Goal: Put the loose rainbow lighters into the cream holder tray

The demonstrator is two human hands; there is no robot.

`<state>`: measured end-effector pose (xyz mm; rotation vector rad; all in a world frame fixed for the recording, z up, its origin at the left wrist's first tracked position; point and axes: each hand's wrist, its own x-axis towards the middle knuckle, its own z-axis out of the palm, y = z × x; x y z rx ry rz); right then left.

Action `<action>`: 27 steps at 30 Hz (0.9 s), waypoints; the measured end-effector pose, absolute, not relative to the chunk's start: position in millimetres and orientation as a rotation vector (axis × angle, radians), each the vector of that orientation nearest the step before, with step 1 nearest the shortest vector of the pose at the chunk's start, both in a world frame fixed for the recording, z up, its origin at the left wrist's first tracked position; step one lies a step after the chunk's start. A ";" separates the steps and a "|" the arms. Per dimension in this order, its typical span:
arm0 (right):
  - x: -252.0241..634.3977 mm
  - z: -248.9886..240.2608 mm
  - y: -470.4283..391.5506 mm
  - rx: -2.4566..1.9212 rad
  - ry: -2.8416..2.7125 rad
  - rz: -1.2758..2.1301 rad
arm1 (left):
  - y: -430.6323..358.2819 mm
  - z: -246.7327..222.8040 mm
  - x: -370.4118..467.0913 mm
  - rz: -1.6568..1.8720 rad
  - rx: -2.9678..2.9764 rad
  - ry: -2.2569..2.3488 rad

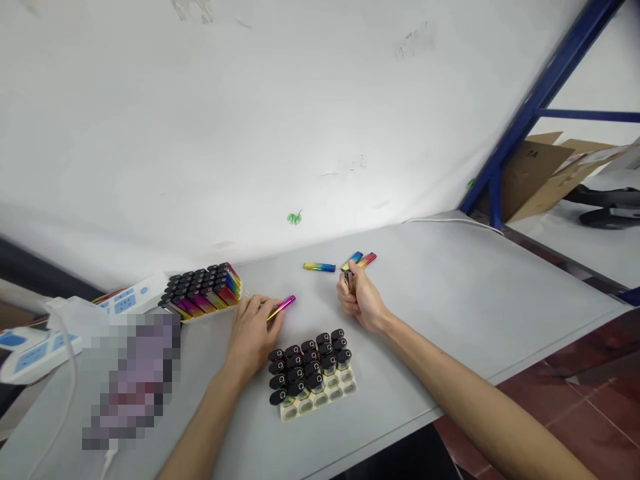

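Note:
My left hand [253, 333] is curled on the table, its fingers around a magenta and yellow lighter [284, 306] whose end sticks out to the right. My right hand [363, 297] is closed in a fist with the thumb on top; the dark top of a lighter [348, 275] shows between thumb and fingers, the rest being hidden. Just beyond that fist lie a blue and yellow lighter [354, 259] and a red and yellow lighter [369, 259], both partly covered. Another yellow and blue lighter [320, 267] lies apart to their left. Between my forearms, a cream slotted tray [320, 400] holds several black-topped lighters upright.
At the back left stands a block of several colourful lighters [203, 290] with black tops. Left of it are white power strips [125, 303] and a pixelated patch [137, 380] with a white cable. A white wall rises behind; a blue rack [495, 180] with cardboard boxes [537, 170] stands right.

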<state>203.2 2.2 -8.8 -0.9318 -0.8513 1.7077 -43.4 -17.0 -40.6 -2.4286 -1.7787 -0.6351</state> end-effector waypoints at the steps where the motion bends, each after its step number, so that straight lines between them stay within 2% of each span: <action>1: 203.3 -8.5 2.3 -0.940 -0.832 1.712 | -17.4 -39.8 -43.3 -0.630 -2.431 -1.785; 27: 205.5 -16.8 6.2 -1.010 -0.863 1.608 | -14.5 -40.0 -43.2 -0.682 -2.454 -1.762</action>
